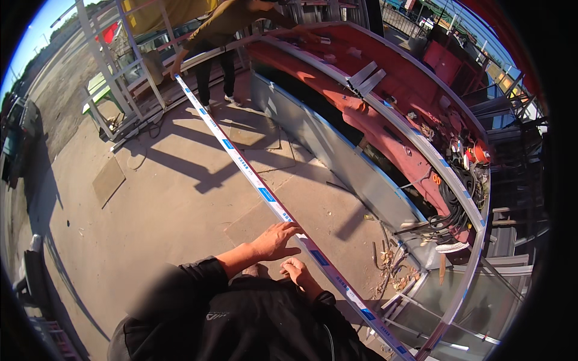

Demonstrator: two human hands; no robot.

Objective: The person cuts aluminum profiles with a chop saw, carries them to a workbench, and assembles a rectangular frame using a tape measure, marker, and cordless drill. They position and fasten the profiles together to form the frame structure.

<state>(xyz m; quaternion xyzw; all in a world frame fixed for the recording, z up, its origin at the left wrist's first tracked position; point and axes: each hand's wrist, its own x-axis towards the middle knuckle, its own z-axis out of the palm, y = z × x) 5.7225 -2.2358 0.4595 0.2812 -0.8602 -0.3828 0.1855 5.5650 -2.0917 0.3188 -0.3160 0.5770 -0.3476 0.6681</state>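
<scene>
A long metal profile (pixel 265 194), wrapped in white film with blue marks, runs slantwise from the far left to the lower right. At its near stretch my left hand (pixel 272 242) reaches over with fingers stretched out and the thumb apart. Its fingertips are at the profile's edge; whether they press on it I cannot tell. Just below, my right hand (pixel 299 275) is closed with curled fingers beside the profile. What it holds, if anything, is hidden. Another person's hand (pixel 175 71) is at the profile's far end.
To the right stands a long workbench with a red cover (pixel 385 129), bearing cables (pixel 456 204), metal offcuts (pixel 365 80) and small items. A metal frame (pixel 114 72) rises at the far left. Wood scraps (pixel 400 278) lie by the bench, and a square board (pixel 109 182) on the ground.
</scene>
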